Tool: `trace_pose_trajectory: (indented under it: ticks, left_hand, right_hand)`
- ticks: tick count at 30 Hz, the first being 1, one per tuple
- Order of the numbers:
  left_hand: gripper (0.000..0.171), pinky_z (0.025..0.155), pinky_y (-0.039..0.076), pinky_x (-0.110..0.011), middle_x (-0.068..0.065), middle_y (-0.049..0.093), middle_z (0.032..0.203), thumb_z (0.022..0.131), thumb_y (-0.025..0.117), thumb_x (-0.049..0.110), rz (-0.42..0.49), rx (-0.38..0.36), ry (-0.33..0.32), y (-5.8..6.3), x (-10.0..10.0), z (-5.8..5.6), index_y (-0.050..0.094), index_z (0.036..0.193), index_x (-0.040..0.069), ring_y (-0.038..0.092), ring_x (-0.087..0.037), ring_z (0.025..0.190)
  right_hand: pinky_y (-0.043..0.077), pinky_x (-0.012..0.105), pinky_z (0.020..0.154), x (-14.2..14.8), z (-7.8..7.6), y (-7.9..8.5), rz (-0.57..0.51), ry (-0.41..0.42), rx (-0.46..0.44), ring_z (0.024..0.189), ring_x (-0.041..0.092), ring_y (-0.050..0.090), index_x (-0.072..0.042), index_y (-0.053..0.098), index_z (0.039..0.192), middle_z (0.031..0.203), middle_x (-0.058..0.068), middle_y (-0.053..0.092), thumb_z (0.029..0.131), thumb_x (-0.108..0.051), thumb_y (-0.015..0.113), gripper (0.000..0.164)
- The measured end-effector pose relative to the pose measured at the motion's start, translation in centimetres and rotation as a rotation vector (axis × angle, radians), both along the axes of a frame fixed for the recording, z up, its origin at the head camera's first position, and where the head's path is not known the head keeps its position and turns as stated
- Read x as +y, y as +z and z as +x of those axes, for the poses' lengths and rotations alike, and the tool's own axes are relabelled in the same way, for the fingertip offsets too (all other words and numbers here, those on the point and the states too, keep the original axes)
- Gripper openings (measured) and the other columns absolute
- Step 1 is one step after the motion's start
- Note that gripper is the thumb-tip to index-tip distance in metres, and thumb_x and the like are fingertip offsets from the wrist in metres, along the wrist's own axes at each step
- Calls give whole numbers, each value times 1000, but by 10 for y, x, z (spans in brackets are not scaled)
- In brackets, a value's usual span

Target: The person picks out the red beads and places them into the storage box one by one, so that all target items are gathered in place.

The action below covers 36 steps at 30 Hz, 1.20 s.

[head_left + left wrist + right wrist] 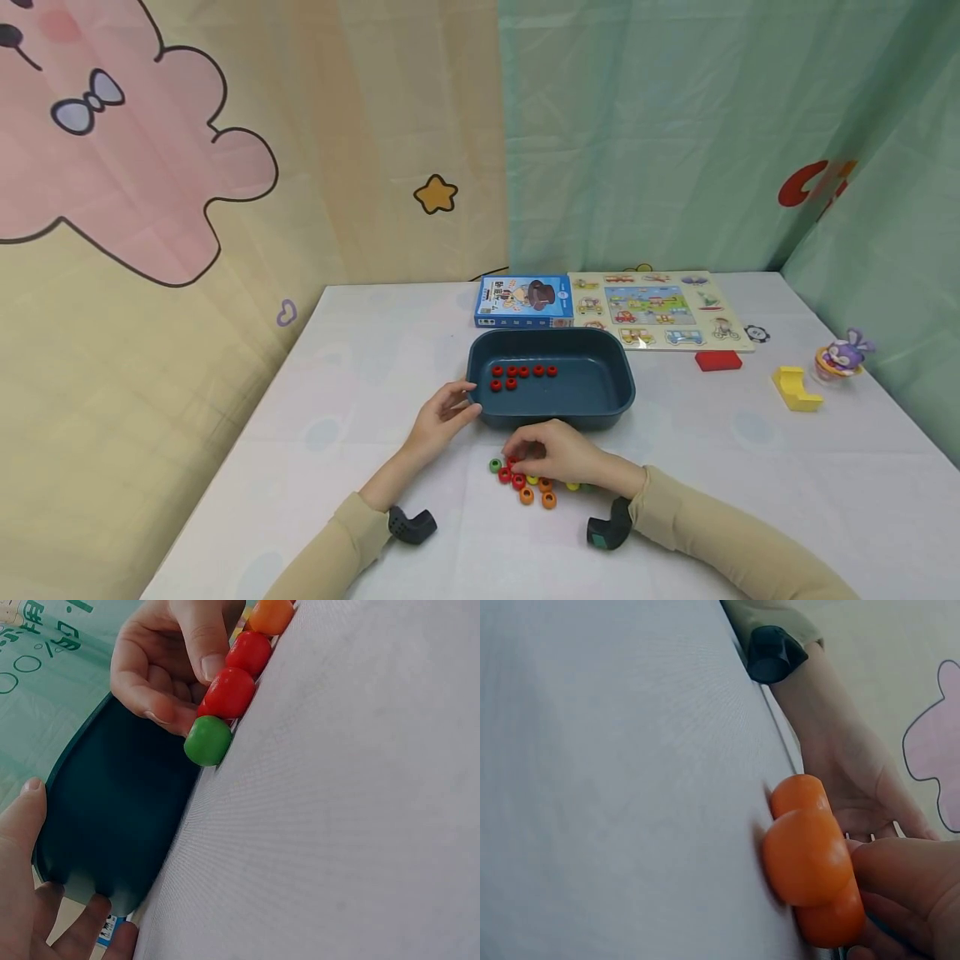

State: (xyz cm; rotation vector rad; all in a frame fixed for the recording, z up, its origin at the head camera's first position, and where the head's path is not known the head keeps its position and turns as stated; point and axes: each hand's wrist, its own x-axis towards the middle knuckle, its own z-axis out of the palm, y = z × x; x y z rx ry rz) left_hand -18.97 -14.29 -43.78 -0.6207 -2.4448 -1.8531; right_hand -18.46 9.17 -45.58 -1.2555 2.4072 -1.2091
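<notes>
A dark blue tray (pixel 551 421) holds several red beads (pixel 524 372) in two short rows at its left. My left hand (pixel 444 421) rests its fingertips and thumb against the tray's left end, fingers spread and nearly straight. In front of the tray lies a group of red, orange, yellow and green beads. Over that group my right hand (pixel 558 454) pinches a red bead (pixel 513 461) between thumb and index finger. A green bead (pixel 208 741) sits beside it in the left wrist view. Several orange beads (pixel 808 855) lie close by the right hand in its wrist view.
Behind the tray are a blue box (pixel 523 302) and a picture puzzle board (pixel 652 310). To the right lie a red block (pixel 718 361), a yellow notched block (pixel 797 389) and a purple rabbit figure in a small cup (pixel 843 357). Curtains (pixel 645 133) stand behind the table.
</notes>
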Motion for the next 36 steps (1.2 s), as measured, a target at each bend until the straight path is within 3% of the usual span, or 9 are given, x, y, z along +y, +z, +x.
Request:
trace_pose_trajectory:
  ticks: [6,11,14,19,23,27,31,36]
  left_hand:
    - [42,88,45,-35,-19,42,131,85,61,20,-6,-3,6,0,0,-1,48,119,-1,49,-28,112]
    - [43,87,46,-33,-19,42,132,85,61,21,-9,-11,7,-1,1,-1,47,120,-2,50,-29,111]
    - [44,87,45,-32,-19,40,133,86,61,21,-14,-10,1,-1,1,-1,47,120,-2,49,-31,111]
    - [43,88,45,-33,-18,41,133,86,61,20,-4,-1,-1,-1,0,-1,47,120,-2,48,-32,112]
    - [40,88,45,-34,-15,42,133,85,61,19,1,-5,10,-1,0,-1,49,119,1,50,-28,112]
    - [38,89,44,-35,-13,43,132,85,61,19,-4,-10,16,0,0,0,50,118,4,50,-25,111]
    - [37,89,44,-36,-13,43,132,85,61,18,0,-11,13,-1,0,0,50,118,4,50,-25,112]
    - [38,89,44,-34,-13,42,133,86,61,18,4,-7,6,0,0,0,50,119,3,49,-26,112]
  right_hand:
    - [50,22,66,1,1,1,-9,-19,22,77,3,56,-19,64,97,88,-12,62,79,-27,69,21]
    - [49,21,64,3,7,13,-28,-40,75,75,4,56,-17,65,97,90,-14,62,77,-25,71,22]
    - [49,21,62,7,12,31,-96,-8,68,73,3,55,-16,65,96,90,-12,63,78,-20,70,20]
    - [50,27,59,13,13,86,-197,46,118,70,10,55,-10,65,93,88,1,65,76,-5,69,18]
    - [50,28,59,21,-16,113,-190,-5,213,71,12,55,-9,65,94,89,1,65,75,-8,71,19]
    - [50,27,62,28,-57,119,-121,-77,211,74,10,57,-11,67,96,91,-6,64,78,-19,70,20]
    - [51,27,66,25,-92,112,-23,-100,136,76,9,58,-10,67,96,88,-6,64,79,-24,69,23]
    - [51,26,67,16,-119,92,92,-67,11,74,11,60,-6,66,96,82,-4,64,78,-20,69,22]
